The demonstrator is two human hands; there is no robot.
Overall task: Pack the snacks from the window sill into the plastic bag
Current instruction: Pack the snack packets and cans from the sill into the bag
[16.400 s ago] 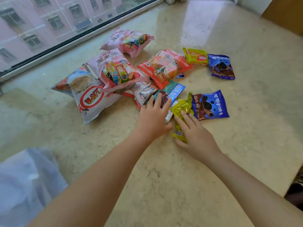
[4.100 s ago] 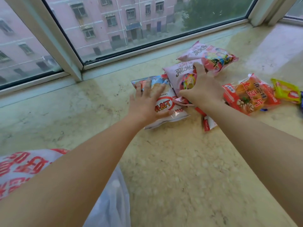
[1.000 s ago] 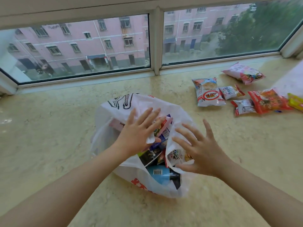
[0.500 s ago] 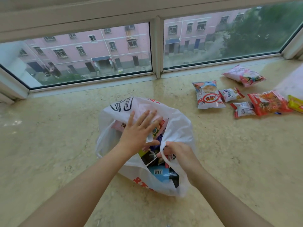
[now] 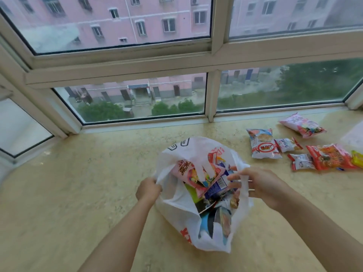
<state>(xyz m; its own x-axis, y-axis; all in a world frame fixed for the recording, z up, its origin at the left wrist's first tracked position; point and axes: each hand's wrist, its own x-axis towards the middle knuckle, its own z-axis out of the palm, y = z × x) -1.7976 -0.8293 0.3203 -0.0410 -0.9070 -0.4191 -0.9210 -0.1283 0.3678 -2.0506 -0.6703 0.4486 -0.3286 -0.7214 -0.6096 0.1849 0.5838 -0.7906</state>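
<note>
I am now pulling the plastic bag open, fingers of both hands grasping its edges, after pushing snacks down; more snacks are waiting beyond my right fingers.

Prob. flat, marble bay window sill

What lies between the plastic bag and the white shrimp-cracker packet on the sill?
Head view: only bare marble sill between the plastic bag and the white packet.
</note>
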